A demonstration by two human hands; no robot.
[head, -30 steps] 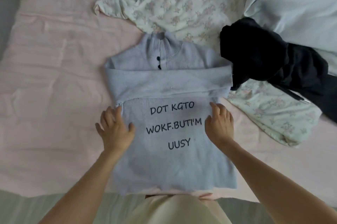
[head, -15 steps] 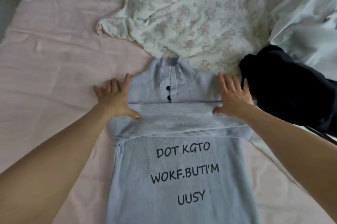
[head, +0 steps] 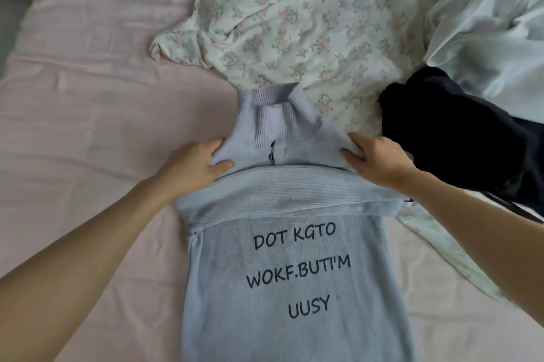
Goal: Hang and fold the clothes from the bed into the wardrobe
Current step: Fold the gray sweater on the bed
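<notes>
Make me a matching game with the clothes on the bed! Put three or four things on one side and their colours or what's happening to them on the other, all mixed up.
Things:
1. sweater
2. flowery cloth
3. dark garment
4. bed sheet

Descriptions:
A. plain pink, underneath everything
B. black, bunched up beside the right hand
C. pale blue-grey with dark letters, gripped at the shoulders by both hands
D. white with small pink flowers, lying beyond the collar

Pairs: 1-C, 2-D, 3-B, 4-A. The left hand holds the other shoulder.
</notes>
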